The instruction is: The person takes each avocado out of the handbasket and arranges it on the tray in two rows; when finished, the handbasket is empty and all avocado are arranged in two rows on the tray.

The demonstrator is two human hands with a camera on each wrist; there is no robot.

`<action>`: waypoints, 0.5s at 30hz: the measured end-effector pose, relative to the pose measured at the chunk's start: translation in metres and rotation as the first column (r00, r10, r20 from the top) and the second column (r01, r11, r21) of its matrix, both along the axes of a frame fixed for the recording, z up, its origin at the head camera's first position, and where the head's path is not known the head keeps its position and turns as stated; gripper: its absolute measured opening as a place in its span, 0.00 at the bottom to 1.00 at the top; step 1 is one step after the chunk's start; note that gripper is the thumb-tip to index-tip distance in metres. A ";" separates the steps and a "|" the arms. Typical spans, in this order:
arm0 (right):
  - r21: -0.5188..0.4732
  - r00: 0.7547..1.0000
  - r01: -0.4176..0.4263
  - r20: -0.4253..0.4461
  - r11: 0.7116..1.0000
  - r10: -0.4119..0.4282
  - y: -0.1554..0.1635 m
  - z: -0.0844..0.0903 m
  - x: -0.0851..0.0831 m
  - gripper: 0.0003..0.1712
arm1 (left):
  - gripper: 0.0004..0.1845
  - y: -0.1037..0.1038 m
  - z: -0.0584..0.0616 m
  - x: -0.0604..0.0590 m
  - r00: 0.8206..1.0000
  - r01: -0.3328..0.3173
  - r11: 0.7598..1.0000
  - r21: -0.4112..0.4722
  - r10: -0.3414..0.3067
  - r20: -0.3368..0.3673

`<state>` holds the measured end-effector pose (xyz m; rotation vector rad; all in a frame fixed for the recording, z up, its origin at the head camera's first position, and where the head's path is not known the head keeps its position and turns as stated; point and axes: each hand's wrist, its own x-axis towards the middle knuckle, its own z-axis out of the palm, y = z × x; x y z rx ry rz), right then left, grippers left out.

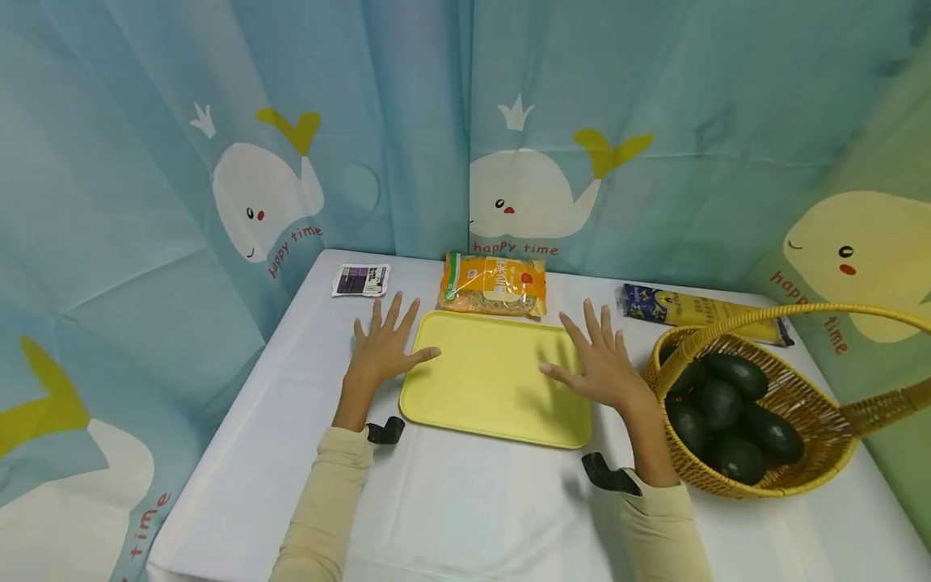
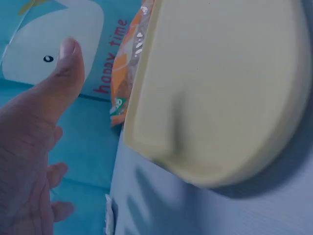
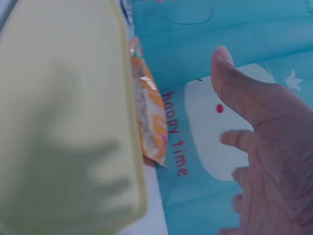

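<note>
A yellow rectangular tray (image 1: 494, 380) lies flat on the white table, its surface bare apart from shadows. Fingers spread, my left hand (image 1: 381, 347) hovers at the tray's left edge and holds nothing. On the other side my right hand (image 1: 602, 364) is spread over the tray's right edge, casting a shadow on it, also with nothing in it. Just behind the tray lies an orange food packet (image 1: 494, 284) with a clear lower part. Both palms (image 2: 24, 161) and thumbs (image 3: 239, 88) show in the wrist views, held apart from the tray.
At the right stands a yellow wicker basket (image 1: 807, 388) with a tall handle, holding several dark green avocados (image 1: 735, 376). Behind it lies a blue and yellow packet (image 1: 698, 311). A small white and purple packet (image 1: 361, 280) sits at the back left. Whale-print curtains (image 1: 422, 121) surround the table.
</note>
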<state>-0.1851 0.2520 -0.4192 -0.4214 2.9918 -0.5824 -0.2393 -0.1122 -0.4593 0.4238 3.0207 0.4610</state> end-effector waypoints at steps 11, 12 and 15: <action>-0.318 0.979 -0.185 0.022 0.930 0.202 0.017 0.018 0.025 0.35 | 0.61 -0.013 -0.022 0.011 0.969 0.144 0.910 0.389 -0.209 0.132; -0.342 0.977 -0.188 0.035 0.921 0.212 0.020 0.020 0.028 0.34 | 0.61 -0.014 -0.024 0.013 0.966 0.150 0.901 0.406 -0.222 0.134; -0.396 0.968 -0.199 0.063 0.896 0.243 0.030 0.026 0.038 0.30 | 0.62 -0.015 -0.030 0.017 0.959 0.165 0.887 0.432 -0.247 0.139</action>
